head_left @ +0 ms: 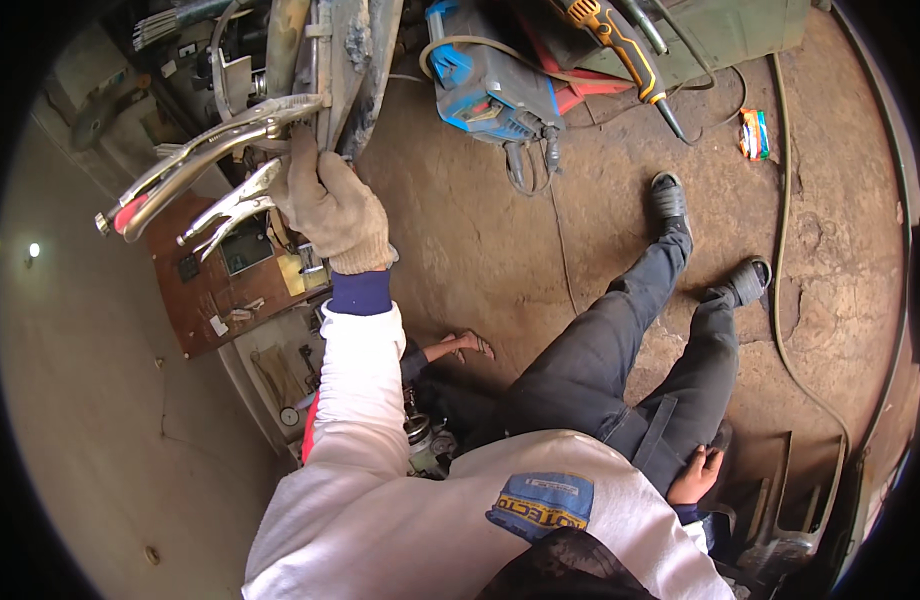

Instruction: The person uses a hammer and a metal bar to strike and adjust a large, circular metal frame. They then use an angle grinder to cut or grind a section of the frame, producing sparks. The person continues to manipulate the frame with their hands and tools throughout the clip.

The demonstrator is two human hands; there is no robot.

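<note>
My left hand [338, 212], in a beige knitted work glove, is raised at the upper left against a grey metal workpiece [355, 60]. Its fingers are curled in at the lower end of the metal; what they grip is hidden. Large locking pliers [205, 150] with a red-marked handle end reach across to the workpiece just above the glove. Smaller locking pliers [230, 208] stick out beside the glove, their jaws partly covered by it. Bare and low at the right, my right hand [697, 475] rests beside my thigh, fingers loosely extended, with nothing visible in it.
A blue and black welding machine [495, 95] stands ahead on the brown floor. An orange and black power tool [620, 45] lies on a green box [750, 30]. Hoses and cables cross the floor at right. Another person's sandalled foot [472, 345] shows near a cluttered brown table [195, 305].
</note>
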